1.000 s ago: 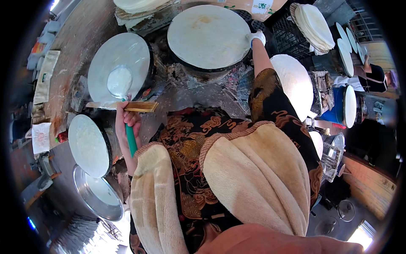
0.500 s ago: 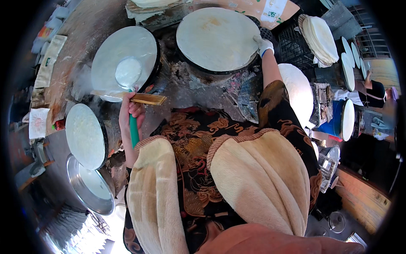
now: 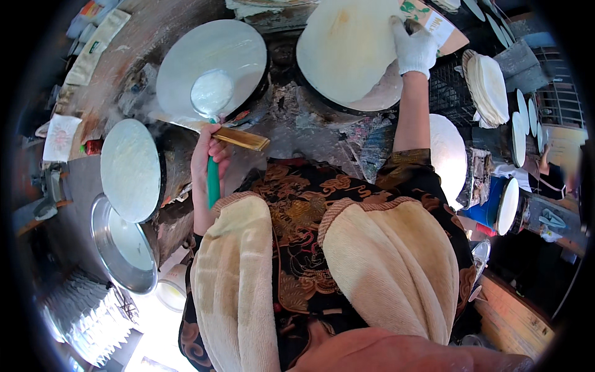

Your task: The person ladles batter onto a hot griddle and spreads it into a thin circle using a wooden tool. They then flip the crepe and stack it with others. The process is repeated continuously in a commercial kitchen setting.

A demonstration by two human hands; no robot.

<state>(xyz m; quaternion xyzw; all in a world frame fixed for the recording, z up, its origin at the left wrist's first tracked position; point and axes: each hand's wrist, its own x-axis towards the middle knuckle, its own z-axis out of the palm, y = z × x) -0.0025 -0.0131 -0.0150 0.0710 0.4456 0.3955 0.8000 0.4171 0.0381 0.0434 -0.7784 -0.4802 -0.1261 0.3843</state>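
My left hand (image 3: 207,149) grips a green-handled ladle (image 3: 213,183) and a wooden spreader (image 3: 242,137) together. The ladle’s round bowl (image 3: 211,90), full of white batter, is over the upper-left round griddle (image 3: 192,49), whose surface looks glossy and pale. My right hand (image 3: 414,46), in a white glove, pinches the right edge of a thin pale round sheet (image 3: 341,49). That edge is pulled away from the middle griddle (image 3: 381,93), uncovering part of its surface. Beige padded cloths (image 3: 387,266) lie over my patterned dark clothing.
Another coated griddle (image 3: 130,170) stands lower left, above a metal basin (image 3: 149,279). At right are a stack of round sheets (image 3: 486,87), a pale griddle (image 3: 446,158), a blue barrel (image 3: 480,204) and a co-worker (image 3: 551,180) beside more griddles. Cardboard (image 3: 449,34) lies behind my right hand.
My right hand has pulled the sheet’s edge up and partly off the middle griddle. The view has shifted. My left hand still holds the ladle and spreader over the left griddle.
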